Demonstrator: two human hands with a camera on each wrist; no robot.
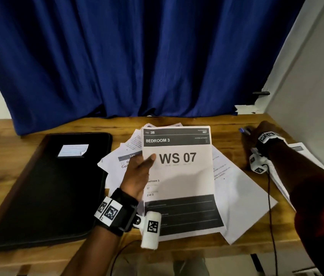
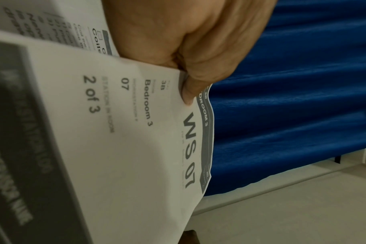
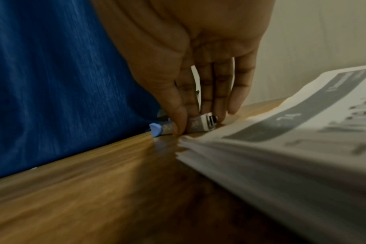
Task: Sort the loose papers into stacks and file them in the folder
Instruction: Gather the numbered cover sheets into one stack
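Observation:
My left hand [image 1: 139, 176] holds up a printed sheet [image 1: 179, 176] headed "BEDROOM 3, WS 07", thumb on its front; the left wrist view shows the thumb [image 2: 188, 95] pinching that sheet [image 2: 119, 132]. Beneath it, loose papers [image 1: 236, 196] lie fanned over the wooden table [image 1: 27, 128]. A shut black folder [image 1: 57, 186] with a small lined label lies at the left. My right hand [image 1: 256, 132] is at the far right of the table, and its thumb and fingers pinch a small blue-and-grey stapler [image 3: 190, 127] lying there. A paper stack [image 3: 282, 148] sits beside that hand.
A blue curtain [image 1: 137, 56] hangs right behind the table's far edge. A pale wall [image 1: 316, 96] closes the right side. The paper stack [image 1: 306, 156] lies under my right forearm at the right edge. Sensor cables hang from my wrists over the front edge.

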